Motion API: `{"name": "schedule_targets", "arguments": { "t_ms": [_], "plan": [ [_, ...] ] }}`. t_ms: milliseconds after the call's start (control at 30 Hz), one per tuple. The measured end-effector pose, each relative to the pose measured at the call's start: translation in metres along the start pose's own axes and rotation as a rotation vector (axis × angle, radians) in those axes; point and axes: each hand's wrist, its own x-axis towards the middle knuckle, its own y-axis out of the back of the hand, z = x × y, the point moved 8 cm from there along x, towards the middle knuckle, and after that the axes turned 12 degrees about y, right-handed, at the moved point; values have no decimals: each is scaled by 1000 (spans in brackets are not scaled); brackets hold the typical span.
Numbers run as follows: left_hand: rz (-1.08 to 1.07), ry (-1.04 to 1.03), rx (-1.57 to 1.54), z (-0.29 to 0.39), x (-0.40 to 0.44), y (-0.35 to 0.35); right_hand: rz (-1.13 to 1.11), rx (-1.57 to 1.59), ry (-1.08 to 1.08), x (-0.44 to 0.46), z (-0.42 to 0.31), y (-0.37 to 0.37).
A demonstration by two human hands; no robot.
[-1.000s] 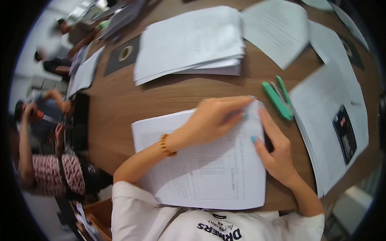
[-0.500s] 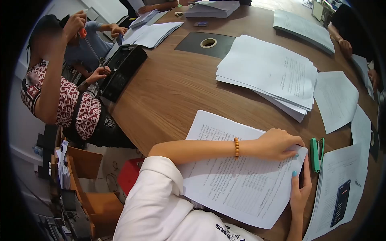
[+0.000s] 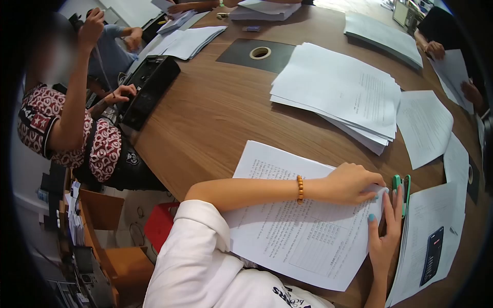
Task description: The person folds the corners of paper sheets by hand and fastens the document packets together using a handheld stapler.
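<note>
A stack of printed sheets with a table printed on the top page lies tilted before me on the tabletop. My left hand, with a beaded bracelet on the wrist, reaches across the sheets and is closed on their right-hand corner. My right hand holds the right edge of the same sheets: its thumb rests on top, its fingers stretch along the edge toward the corner. Just beyond those fingertips lies a green stapler, partly hidden by them.
A taller paper pile stands ahead. At right, a phone lies on more sheets. A tape roll sits near a black machine, where a person in a patterned shirt works. Another person's hand is at far right.
My right hand's fingers have slid up along the sheets' edge to the corner, now overlapping the stapler. My left hand stays at the corner. The view has shifted slightly.
</note>
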Motion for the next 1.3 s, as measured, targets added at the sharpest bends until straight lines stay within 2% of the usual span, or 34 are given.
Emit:
{"name": "schedule_targets", "arguments": {
  "t_ms": [100,300,433,533,600,633,700,867,933,1067,1133,1300],
  "plan": [
    [92,-50,-33,6,-6,8,6,-31,8,3,-1,2],
    [-124,33,-99,1,1,1,11,-96,75,-1,3,3],
    [-184,80,-168,3,0,0,44,-106,79,-3,3,2],
    [-169,68,-153,2,0,-1,87,-10,136,-2,-1,2],
    [-76,1,-170,8,0,5,102,13,132,-4,1,1],
    [-83,-1,-172,8,-1,4,114,40,134,-5,1,0],
    [-106,148,-260,-2,0,2,118,36,130,-6,3,0],
    [-144,85,-284,3,2,3,145,51,129,-5,1,4],
    [-143,68,-331,5,1,4,202,203,11,-1,6,13],
    [-129,51,-343,4,1,6,157,187,38,-1,14,9],
    [-132,42,-330,3,1,6,81,51,74,-1,12,5],
    [-65,16,-349,3,1,9,82,26,88,0,9,4]
  ]
}}
